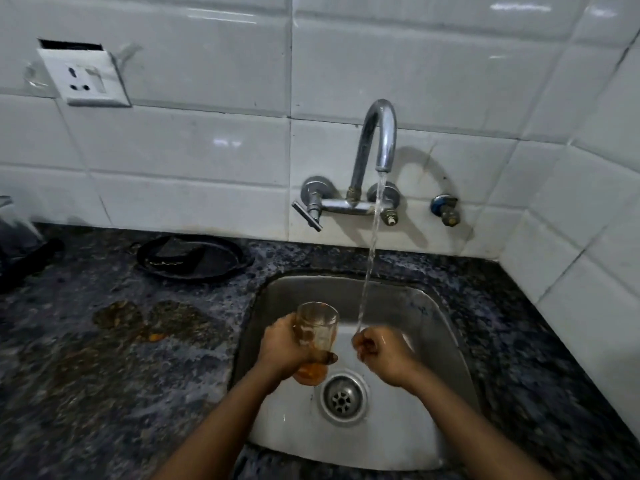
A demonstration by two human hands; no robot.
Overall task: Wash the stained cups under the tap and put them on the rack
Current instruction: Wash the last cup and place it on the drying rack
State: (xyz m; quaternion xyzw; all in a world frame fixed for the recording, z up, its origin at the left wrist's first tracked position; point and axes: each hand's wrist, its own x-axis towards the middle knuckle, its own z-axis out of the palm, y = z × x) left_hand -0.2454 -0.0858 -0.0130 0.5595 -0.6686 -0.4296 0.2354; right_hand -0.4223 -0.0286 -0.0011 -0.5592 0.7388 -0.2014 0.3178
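One stained glass cup (317, 336) is over the steel sink (446, 327), held roughly upright with its mouth tilted slightly away from the camera. Orange residue sits in its base and a brownish film clouds its walls. The left hand (281, 351) grips it around the lower half, fingers curled round the glass.

Just to the right, apart from the cup, the right hand (379, 351) holds nothing; its fingers are curled in loosely, and the water stream (372, 251) lands on the knuckles. The stream falls from the curved chrome tap (379, 133) mounted on the white tiled wall (207, 150).

The drain (343, 398) lies below and between the two hands. To the left of the sink, the dark speckled counter (104, 393) carries brownish-orange spill marks (152, 320). Further back a black pan (194, 256) rests near the wall, and a white socket plate (86, 79) hangs crooked above.
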